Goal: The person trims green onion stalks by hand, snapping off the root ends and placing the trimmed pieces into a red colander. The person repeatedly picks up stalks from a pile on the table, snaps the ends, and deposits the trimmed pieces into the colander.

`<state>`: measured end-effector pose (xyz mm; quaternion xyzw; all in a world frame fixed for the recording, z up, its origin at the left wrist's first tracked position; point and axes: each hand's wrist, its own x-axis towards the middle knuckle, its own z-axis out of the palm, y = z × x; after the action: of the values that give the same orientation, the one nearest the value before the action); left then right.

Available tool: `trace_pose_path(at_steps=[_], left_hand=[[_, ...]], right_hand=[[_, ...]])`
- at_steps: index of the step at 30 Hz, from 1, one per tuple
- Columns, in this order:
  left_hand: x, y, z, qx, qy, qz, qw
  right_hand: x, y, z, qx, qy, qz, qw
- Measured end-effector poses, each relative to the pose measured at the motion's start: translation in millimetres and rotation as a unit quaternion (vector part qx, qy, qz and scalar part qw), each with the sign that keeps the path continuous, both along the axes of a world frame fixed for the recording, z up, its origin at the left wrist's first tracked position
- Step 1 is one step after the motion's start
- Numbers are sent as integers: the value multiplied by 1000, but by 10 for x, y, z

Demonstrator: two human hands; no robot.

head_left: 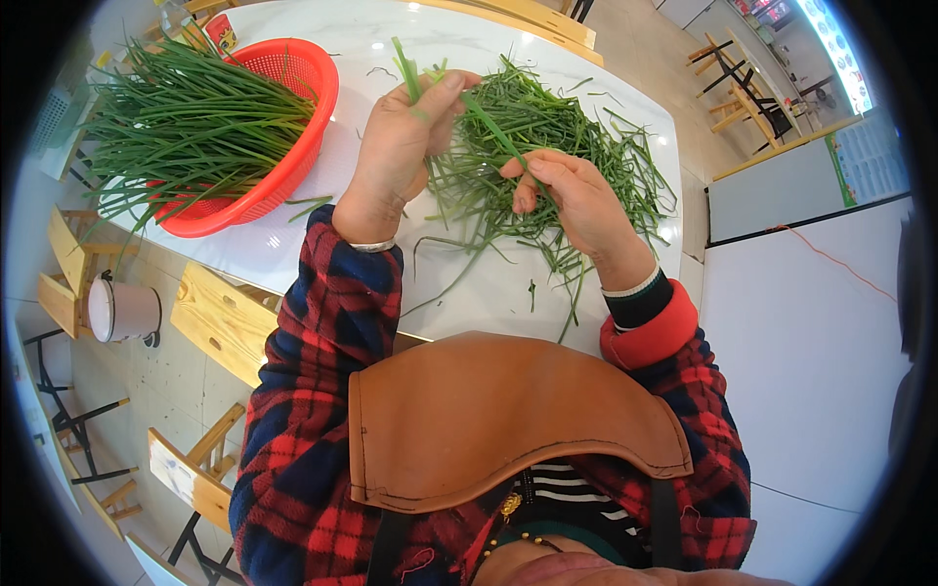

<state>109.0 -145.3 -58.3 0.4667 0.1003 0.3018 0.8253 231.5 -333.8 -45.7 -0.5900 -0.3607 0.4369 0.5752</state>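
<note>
My left hand [405, 132] is closed on a few green garlic chives [406, 70], their pale ends sticking up past the thumb. Facing it, my right hand [578, 198] pinches a long chive leaf [496, 129] that stretches between the two hands. Beneath and beyond them a loose heap of chives [576, 127] spreads over the white table [479, 301], with stray leaves hanging toward me. To the left, a red plastic basket [283, 184] leans under a big bundle of long chives [200, 122], their tips spilling over its left side.
A red cup [222, 33] stands behind the basket. Wooden stools [223, 322] and a white bucket [124, 309] are on the floor at left. A white cabinet [811, 322] stands to the right. A bench [528, 27] runs along the table's far edge.
</note>
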Motion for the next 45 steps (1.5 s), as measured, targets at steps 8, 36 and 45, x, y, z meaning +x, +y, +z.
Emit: trace_pose_path(at_steps=[8,36,45], left_hand=[[35,-6,-90,-1,-43,43,998],[126,-235,-117,-24,-37,-66,997],[21,-426,1,205,-8,-72,976]], right_hand=[[118,-227,-57,-63,-220,-42,972],[327,-652,-116,95,-440,-33,892],[-5,-60,96,71,-213,-50,973]])
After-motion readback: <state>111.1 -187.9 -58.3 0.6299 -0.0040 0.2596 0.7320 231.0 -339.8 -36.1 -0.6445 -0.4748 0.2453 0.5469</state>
